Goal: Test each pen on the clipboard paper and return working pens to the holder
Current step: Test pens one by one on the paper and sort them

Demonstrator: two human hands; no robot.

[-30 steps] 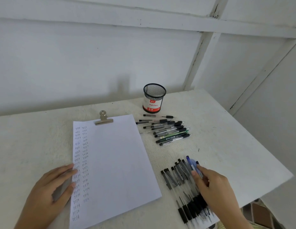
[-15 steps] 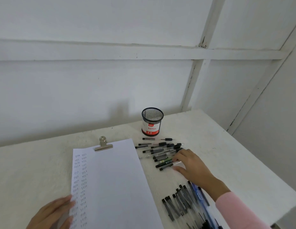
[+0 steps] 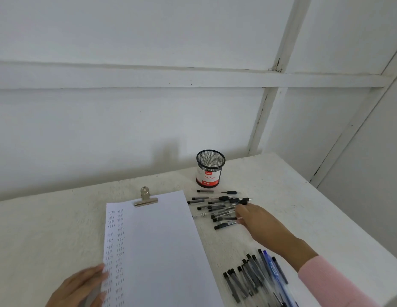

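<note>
Head view, read from the near edge outward, with the paper (image 3: 157, 251) taken as the dial centre. At 8 o'clock the left hand (image 3: 77, 286) is laid with fingers straight and together, its fingertips pressed on the sheet's left margin beside the columns of test marks. At 4 o'clock a near row of pens (image 3: 248, 280) is laid side by side and touching, a blue pen (image 3: 274, 272) at its right side. The sheet is held at 12 o'clock by a metal clip (image 3: 145, 198). At 2 o'clock the right hand (image 3: 257, 220), reached out from a pink sleeve (image 3: 332, 282), is lowered onto the right-hand ends of a far cluster of pens (image 3: 217, 209). Its fingers are extended over the barrels, and whether one pen is already pinched cannot be told. At 1 o'clock, just beyond that cluster, the mesh holder (image 3: 210, 169) is stood upright on the table (image 3: 315, 207), and no pen is seen in it. The pens may be judged light, stiff and slim, with smooth plastic barrels that are likely to roll or slip. A pinch between thumb and forefinger at the dark grip section near the tip is therefore advised, so that writing can follow without regrasping. Since the barrels are packed against each other, neighbours are likely to be disturbed unless the outermost pen is lifted clear first.
</note>
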